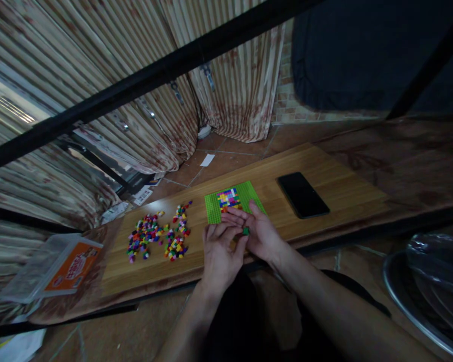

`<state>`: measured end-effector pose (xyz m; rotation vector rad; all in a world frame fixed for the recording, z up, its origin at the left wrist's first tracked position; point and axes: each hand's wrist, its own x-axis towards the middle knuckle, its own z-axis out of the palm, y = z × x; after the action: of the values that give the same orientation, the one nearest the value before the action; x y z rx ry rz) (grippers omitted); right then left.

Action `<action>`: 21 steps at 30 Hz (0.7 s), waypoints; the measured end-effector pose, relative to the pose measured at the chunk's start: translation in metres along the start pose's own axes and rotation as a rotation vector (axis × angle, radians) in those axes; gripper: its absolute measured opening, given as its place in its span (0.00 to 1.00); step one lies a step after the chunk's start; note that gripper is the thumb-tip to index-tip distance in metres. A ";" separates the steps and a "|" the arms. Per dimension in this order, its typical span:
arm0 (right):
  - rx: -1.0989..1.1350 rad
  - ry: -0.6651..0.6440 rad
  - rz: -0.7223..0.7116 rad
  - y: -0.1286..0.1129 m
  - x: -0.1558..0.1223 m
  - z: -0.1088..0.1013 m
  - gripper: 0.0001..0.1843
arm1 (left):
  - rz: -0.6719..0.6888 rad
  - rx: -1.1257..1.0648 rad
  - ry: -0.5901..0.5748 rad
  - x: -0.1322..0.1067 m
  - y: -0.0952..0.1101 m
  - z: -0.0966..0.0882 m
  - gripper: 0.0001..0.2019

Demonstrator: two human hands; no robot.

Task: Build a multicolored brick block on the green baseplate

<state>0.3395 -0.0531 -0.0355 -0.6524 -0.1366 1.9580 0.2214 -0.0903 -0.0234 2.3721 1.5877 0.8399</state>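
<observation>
A small dark green toy brick (245,231) is pinched at the thumb and index fingertips of my left hand (222,251). My right hand (262,234) lies beside it with the palm turned up and the fingers stretched out, close under the brick. Whether the brick touches the right palm is hard to see. Just beyond both hands is a light green baseplate (212,207), its near edge partly covered by my fingers. On its middle sits a patch of multicoloured bricks (229,197), packed close together.
Loose coloured bricks (147,231) lie in heaps on the left of the wooden board (200,261). A black tablet (304,195) rests to the right. A clear plastic box with an orange label (73,266) stands far left. A dark metal bar (147,80) crosses above.
</observation>
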 end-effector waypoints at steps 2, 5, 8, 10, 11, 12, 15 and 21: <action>-0.013 -0.009 -0.009 0.001 0.000 -0.001 0.32 | -0.018 0.011 -0.024 0.002 0.000 0.001 0.05; -0.039 -0.007 0.003 0.002 0.000 -0.001 0.32 | -0.027 0.034 -0.055 0.004 0.001 0.002 0.04; -0.059 -0.012 0.011 0.002 -0.001 0.001 0.33 | -0.036 0.053 -0.064 0.005 0.003 0.002 0.04; -0.052 -0.008 0.021 0.002 -0.002 0.002 0.32 | -0.051 0.041 -0.054 0.006 0.004 0.001 0.04; -0.043 0.000 0.027 0.001 -0.003 0.003 0.32 | -0.064 0.020 -0.047 0.006 0.004 -0.001 0.04; -0.032 0.010 0.035 0.001 -0.003 0.003 0.31 | -0.080 -0.011 -0.037 0.006 0.004 -0.002 0.04; 0.003 0.033 0.045 0.001 -0.004 0.005 0.30 | -0.131 -0.122 0.002 0.007 0.000 -0.007 0.04; -0.087 0.138 0.058 0.006 -0.003 0.002 0.20 | -0.143 -0.125 0.106 0.018 -0.020 -0.010 0.06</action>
<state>0.3344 -0.0579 -0.0354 -0.8541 -0.1189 1.9642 0.2043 -0.0677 -0.0172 2.1340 1.6677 1.0170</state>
